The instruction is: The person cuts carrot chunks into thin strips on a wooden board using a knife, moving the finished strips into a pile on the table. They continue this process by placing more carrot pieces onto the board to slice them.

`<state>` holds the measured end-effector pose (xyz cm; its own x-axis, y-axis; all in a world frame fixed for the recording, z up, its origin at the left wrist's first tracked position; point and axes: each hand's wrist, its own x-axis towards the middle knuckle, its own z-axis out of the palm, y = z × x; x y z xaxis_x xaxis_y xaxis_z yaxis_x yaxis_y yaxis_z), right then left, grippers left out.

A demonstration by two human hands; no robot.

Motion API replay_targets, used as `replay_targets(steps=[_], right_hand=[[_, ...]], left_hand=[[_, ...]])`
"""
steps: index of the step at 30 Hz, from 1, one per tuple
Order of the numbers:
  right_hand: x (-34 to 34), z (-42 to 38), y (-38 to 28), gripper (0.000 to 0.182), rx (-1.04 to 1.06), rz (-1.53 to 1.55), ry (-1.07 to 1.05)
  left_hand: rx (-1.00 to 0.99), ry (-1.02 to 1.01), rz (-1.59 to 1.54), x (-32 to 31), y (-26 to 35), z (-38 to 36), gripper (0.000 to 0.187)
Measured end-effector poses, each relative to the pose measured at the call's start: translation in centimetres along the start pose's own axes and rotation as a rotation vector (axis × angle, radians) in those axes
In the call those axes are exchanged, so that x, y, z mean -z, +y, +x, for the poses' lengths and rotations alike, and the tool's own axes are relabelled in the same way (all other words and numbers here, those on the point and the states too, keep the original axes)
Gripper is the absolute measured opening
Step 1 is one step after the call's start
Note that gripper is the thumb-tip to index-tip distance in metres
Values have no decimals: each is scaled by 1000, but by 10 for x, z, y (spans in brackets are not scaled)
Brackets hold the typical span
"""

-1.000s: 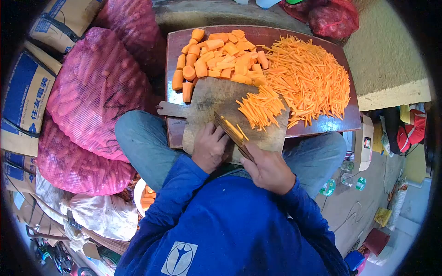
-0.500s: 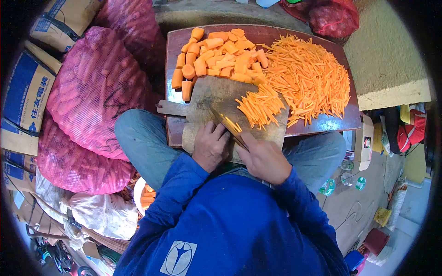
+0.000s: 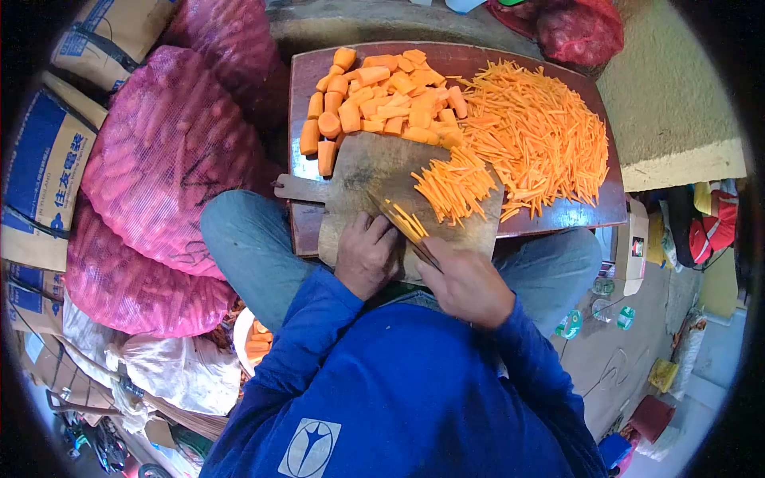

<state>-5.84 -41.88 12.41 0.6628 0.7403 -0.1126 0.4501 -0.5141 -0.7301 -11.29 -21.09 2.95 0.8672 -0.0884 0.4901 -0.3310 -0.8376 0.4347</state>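
On a worn wooden cutting board (image 3: 358, 171), my right hand (image 3: 466, 283) grips a knife (image 3: 402, 227), its blade slanting toward the upper left. Thin carrot strips lie along the blade's upper side. Just left of the blade, my left hand (image 3: 369, 255) has its fingers curled down on the board; what they hold is hidden. A small heap of carrot strips (image 3: 454, 187) sits on the board's right part. Beyond the board are carrot chunks (image 3: 398, 92) at the left and a large pile of carrot strips (image 3: 542, 131) at the right.
The board rests on a dark red table (image 3: 570, 213). Pink mesh sacks (image 3: 167, 167) and cartons (image 3: 48, 167) stand at the left, beside a white tub of carrots (image 3: 241, 338). A red mesh bag (image 3: 582, 36) is at the upper right; bottles (image 3: 625, 317) are on the floor.
My right hand and the knife have shifted slightly right and downward. More of the carrot strips beside the blade show. My left hand stays nearly in place.
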Motion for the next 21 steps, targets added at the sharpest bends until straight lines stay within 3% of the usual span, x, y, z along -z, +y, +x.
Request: replay_targets(steps=[4,21], right_hand=[[0,-10,-7,30,-140,-35,-79],[0,4,-4,31,-13,-5,-23]], left_hand=[[38,-38,2,6,5,1,33],[45,32,-18,3,3,0,28]])
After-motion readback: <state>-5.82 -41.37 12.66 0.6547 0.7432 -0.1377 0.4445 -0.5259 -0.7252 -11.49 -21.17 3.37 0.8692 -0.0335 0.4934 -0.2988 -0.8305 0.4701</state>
